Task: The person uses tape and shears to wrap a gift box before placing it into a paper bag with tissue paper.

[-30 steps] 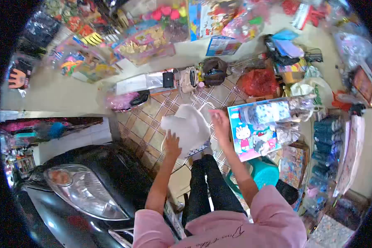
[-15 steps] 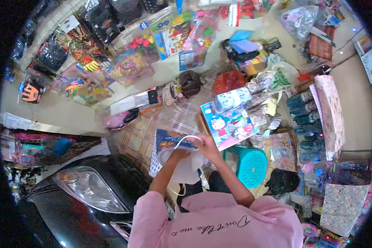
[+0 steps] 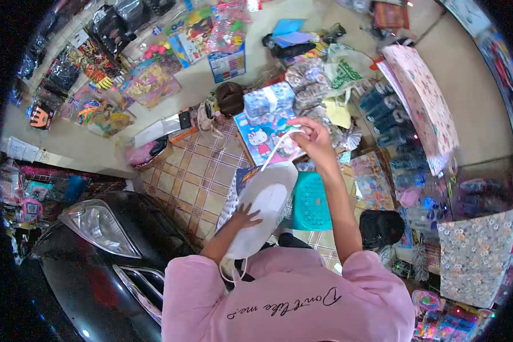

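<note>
A paper or fabric carrier bag [image 3: 268, 199] with a white inside and a partly visible dark blue printed face hangs in front of my body. High on the right, my right hand [image 3: 313, 137] pinches its white strap handle [image 3: 278, 148] and pulls it taut. My left hand [image 3: 247, 218] lies with spread fingers against the bag's white inner side, near its lower left. A second white handle [image 3: 233, 272] dangles by my pink shirt. Just beyond the bag sits a Hello Kitty picture box [image 3: 258, 141] with a wrapped blue patterned bundle [image 3: 269, 102] on it.
A black car [image 3: 97, 273] stands close on my left. Teal plastic stool [image 3: 312, 202] and black cap-like item [image 3: 382, 228] are ahead right. Packaged goods [image 3: 154, 82] hang along the far wall, and bottle-like packs [image 3: 385, 117] line the right. Tiled floor [image 3: 179, 174] shows between.
My right hand has moved up and right, drawing the handle out and spreading the bag. My left hand's fingers have fanned out on its inside. The whole view has shifted right.
</note>
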`<state>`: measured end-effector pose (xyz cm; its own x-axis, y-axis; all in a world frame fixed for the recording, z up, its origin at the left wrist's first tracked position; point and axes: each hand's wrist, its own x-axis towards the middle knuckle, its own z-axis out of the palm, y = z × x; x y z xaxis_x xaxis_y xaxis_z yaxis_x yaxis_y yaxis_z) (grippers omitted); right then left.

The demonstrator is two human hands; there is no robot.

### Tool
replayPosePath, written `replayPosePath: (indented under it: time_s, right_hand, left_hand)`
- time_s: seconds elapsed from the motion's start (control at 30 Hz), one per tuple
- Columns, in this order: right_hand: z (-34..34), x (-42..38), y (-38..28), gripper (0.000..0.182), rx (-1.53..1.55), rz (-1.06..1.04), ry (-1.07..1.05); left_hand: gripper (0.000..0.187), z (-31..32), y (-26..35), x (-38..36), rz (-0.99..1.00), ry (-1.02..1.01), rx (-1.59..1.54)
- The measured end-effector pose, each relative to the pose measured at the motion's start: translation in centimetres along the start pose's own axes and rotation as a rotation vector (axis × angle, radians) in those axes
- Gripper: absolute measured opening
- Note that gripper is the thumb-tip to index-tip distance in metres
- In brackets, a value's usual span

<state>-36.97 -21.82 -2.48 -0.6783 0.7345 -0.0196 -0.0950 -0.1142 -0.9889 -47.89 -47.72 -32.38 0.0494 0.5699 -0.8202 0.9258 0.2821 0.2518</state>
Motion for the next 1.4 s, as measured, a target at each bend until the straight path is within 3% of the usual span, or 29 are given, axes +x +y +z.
replayPosePath:
  time_s: [0.17,0.2,0.27,0.4,0.5,0.53,0.67,0.77,0.9,0.97,1.07,1.17,1.2,1.3,1.4]
  right_hand:
    - [-5.4,-7.2,-0.3,0.021,-0.076,-0.068,-0.036]
    - [-6.1,-8.7,-1.0,0.017,-0.079,-0.160,-0.040]
    - [-8.3,-11.3,-1.9,0.016,-0.093,-0.088,0.016]
    - [-12.2,-15.3,-3.4,0.014,-0.098,-0.051,0.165]
    - [-16.2,-16.8,-3.0,0.014,-0.165,-0.041,0.306]
    - [-17.6,-17.1,-2.3,0.014,-0.189,-0.041,0.360]
    - [-22.8,-16.9,2.3,0.013,-0.231,0.046,0.439]
    - [-24.4,-16.8,4.9,0.013,-0.249,0.150,0.429]
    - [-22.9,-15.8,3.3,0.017,-0.126,0.142,0.462]
    - [-23.4,-15.6,2.3,0.017,-0.078,0.086,0.427]
    - [-25.0,-15.1,1.0,0.020,0.036,0.068,0.513]
    - [-29.0,-15.2,1.2,0.020,0.081,0.019,0.544]
    - [-30.8,-15.5,1.3,0.021,0.085,-0.006,0.538]
    - [-36.1,-15.9,2.3,0.020,0.040,-0.012,0.510]
    - [-40.9,-17.6,3.9,0.019,-0.187,-0.070,0.401]
  left_hand:
    - [0.079,-1.7,10.7,-0.4,0.005,-0.239,0.329]
    - [0.079,-1.8,12.2,-0.3,0.056,-0.219,0.345]
    - [0.079,-3.1,14.9,0.1,0.157,-0.168,0.378]
    - [0.076,-10.9,21.4,-7.9,0.362,-0.092,0.118]
    - [0.080,-15.2,22.5,-11.3,0.415,-0.378,-0.271]
    - [0.085,-16.1,22.8,-12.5,0.441,-0.378,-0.319]
    - [0.079,-17.8,23.4,-13.4,0.504,-0.039,-0.079]
    - [0.079,-15.3,22.8,-8.7,0.722,0.240,-0.047]
    - [0.083,-14.5,25.5,-7.2,0.785,0.457,-0.073]
    - [0.085,-14.4,28.0,-7.4,0.813,0.398,-0.002]
    - [0.082,-11.5,32.2,-7.1,0.870,0.494,0.116]
    - [0.075,-7.1,36.1,-3.9,0.767,0.346,0.142]
    - [0.063,-7.5,37.9,-4.0,0.690,0.261,0.216]
    - [0.046,-8.7,40.5,-3.3,0.599,0.307,-0.033]
    - [0.020,-10.8,41.2,-3.8,0.484,0.852,-0.278]
